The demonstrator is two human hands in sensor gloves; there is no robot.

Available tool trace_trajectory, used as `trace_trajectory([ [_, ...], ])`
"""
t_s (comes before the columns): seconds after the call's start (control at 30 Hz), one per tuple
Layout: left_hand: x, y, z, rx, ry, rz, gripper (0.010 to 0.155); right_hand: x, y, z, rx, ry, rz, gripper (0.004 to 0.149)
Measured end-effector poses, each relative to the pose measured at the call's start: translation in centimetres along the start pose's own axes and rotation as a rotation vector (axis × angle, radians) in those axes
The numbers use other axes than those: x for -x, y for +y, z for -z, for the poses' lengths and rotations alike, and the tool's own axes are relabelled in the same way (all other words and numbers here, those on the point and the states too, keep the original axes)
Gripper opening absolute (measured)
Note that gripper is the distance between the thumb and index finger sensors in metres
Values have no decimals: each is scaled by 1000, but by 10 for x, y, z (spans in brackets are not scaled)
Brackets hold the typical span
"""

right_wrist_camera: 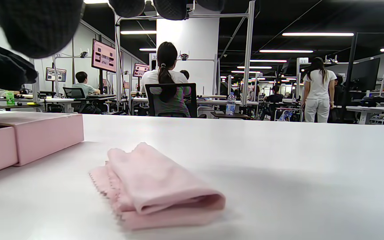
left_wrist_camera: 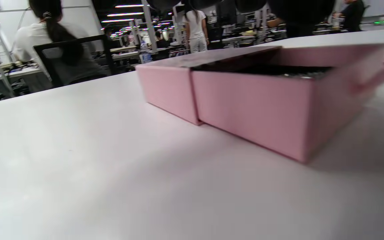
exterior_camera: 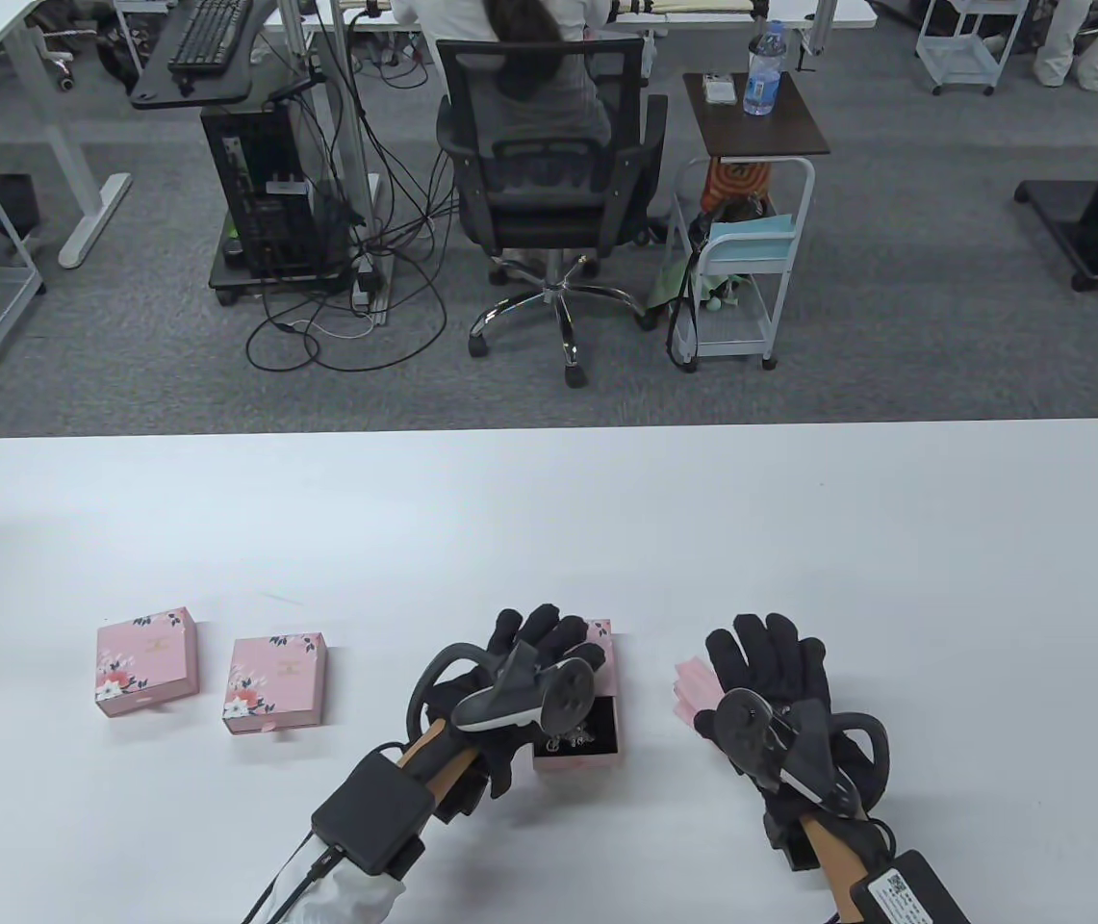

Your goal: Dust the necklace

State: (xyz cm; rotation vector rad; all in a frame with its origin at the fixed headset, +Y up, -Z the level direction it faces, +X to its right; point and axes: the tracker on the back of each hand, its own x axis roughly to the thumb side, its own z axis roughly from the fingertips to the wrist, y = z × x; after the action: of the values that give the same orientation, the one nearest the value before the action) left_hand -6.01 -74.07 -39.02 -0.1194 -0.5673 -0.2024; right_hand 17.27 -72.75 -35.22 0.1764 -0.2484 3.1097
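Evidently the left hand (exterior_camera: 529, 664) hovered, grip loose and empty, above the pink cardboard drawer box (exterior_camera: 579, 746) exposing the silvery necklace (exterior_camera: 575, 739), while the right hand (exterior_camera: 772, 674), fingers straight, overhung the folded pink cloth (right_wrist_camera: 155, 188) on the white worktop (exterior_camera: 549, 520).

necklace (exterior_camera: 579, 739): silvery, in open pink drawer box (exterior_camera: 597, 760) | pink cloth (right_wrist_camera: 152, 186): folded, flat, right of box

The left hand (exterior_camera: 534, 664) hides most of the open pink drawer box (exterior_camera: 579, 756) and the small, indistinct necklace (exterior_camera: 575, 739) inside, while the right hand (exterior_camera: 775, 674) covers most of the folded pink cloth (exterior_camera: 693, 685).
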Motion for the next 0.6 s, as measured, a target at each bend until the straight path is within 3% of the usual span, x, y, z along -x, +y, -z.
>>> trace_trajectory([
  [0.27,-14,-17,1,21,-26,78,56,-3,-1,-2,-1,-12,-14,79],
  [0.6,-22,-18,6,19,13,92,46,-9,-1,-3,-4,-30,-24,79],
])
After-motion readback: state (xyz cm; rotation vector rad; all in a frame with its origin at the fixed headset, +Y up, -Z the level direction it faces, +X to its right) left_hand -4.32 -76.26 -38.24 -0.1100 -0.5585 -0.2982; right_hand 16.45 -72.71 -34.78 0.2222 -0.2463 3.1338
